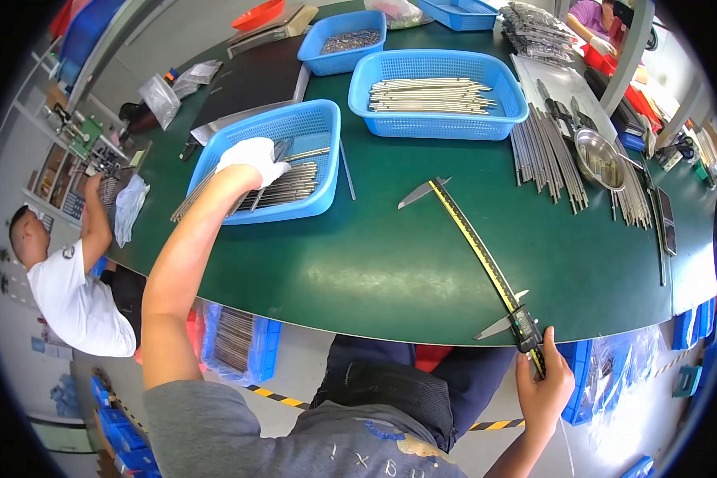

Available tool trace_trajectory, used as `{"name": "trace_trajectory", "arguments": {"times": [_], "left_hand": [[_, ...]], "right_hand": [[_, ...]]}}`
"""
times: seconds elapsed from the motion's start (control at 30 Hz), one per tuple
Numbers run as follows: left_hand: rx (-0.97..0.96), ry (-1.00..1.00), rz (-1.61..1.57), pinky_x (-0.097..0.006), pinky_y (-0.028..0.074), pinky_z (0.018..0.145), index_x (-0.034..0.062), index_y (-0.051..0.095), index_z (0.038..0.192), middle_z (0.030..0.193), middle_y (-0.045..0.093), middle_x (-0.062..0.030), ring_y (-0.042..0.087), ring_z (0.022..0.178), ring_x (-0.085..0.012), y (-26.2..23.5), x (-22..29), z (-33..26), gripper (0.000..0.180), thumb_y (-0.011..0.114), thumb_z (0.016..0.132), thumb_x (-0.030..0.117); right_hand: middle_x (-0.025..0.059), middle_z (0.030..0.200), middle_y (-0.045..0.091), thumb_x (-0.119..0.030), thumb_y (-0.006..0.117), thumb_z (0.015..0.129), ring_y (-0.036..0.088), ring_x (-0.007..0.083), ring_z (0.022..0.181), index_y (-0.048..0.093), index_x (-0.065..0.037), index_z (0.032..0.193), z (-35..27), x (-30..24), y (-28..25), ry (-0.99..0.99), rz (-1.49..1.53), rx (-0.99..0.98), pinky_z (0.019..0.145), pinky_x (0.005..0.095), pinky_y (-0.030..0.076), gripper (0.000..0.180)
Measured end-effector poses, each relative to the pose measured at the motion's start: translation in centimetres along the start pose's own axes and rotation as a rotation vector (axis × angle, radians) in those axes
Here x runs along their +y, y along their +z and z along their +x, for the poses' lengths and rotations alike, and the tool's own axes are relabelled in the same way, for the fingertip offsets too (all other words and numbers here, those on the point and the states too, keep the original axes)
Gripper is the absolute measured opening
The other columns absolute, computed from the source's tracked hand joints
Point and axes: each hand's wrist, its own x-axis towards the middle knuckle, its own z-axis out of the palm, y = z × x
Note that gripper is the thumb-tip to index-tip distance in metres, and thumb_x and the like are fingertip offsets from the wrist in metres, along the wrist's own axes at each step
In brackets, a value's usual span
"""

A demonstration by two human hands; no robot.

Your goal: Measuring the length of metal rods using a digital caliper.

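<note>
My left hand point(253, 162), in a white glove, reaches into a blue plastic basket point(334, 135) at the left of the table. Its fingers curl over thin metal rods point(295, 183) lying there; the glove hides how many it grips. My right hand point(546, 384) is bare and closed around the display end of a digital caliper point(486, 259) at the table's front edge. The caliper slants away to the far left, its long jaws at the far end over the green tabletop. Nothing sits between those jaws.
Another blue basket point(518, 95) of pale rods stands behind. A blue basket point(304, 52) of small metal parts is farther back. On the right lie loose rods point(546, 155), a metal bowl point(600, 159) and a phone point(667, 219). A co-worker point(76, 295) sits at the left; another person point(597, 24) is far right.
</note>
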Motion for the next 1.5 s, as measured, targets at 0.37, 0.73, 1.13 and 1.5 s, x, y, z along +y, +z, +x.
{"name": "trace_trajectory", "arguments": {"times": [0.37,0.73,1.13,1.5], "left_hand": [[0.211,0.216,-0.257,-0.035,0.048,0.070,0.0017,0.065,0.089,0.087,0.064,-0.0132,0.062,0.078,-0.0284,-2.5,-1.6,0.8,0.020,0.065,0.080,0.020],[0.716,1.540,-0.485,-0.027,0.049,0.057,0.0055,0.062,0.089,0.074,0.053,-0.0028,0.056,0.066,-0.0165,6.4,15.2,-12.5,0.027,0.064,0.064,0.015],[0.655,1.509,-0.523,-0.031,0.052,0.064,0.0051,0.061,0.088,0.080,0.054,-0.0042,0.057,0.072,-0.0196,9.0,16.2,-10.0,0.026,0.061,0.064,0.016],[0.457,1.516,-0.620,-0.034,0.053,0.062,0.0052,0.063,0.095,0.089,0.058,-0.0079,0.060,0.079,-0.0249,7.5,15.6,-9.6,0.029,0.063,0.066,0.008]], "right_hand": [[0.0072,0.060,0.051,-0.015,0.073,0.072,0.045,0.0166,0.045,0.057,-0.002,0.126,0.1,-1.2,-0.5,0.028,-0.031,-0.035,0.045,0.0289,0.037,0.057],[0.0058,0.063,0.052,-0.013,0.073,0.072,0.047,0.0153,0.049,0.060,-0.007,0.124,-1.9,-1.6,-1.3,0.091,-0.056,0.002,0.047,0.0283,0.039,0.054],[0.0069,0.068,0.059,-0.014,0.075,0.073,0.051,0.0148,0.049,0.066,-0.004,0.112,-2.5,-2.1,-1.6,0.070,-0.107,-0.009,0.048,0.0267,0.042,0.042],[0.0074,0.068,0.058,-0.012,0.075,0.072,0.052,0.0157,0.050,0.065,-0.002,0.110,-2.8,-2.2,-1.6,0.051,-0.078,0.021,0.047,0.0271,0.042,0.040]]}}
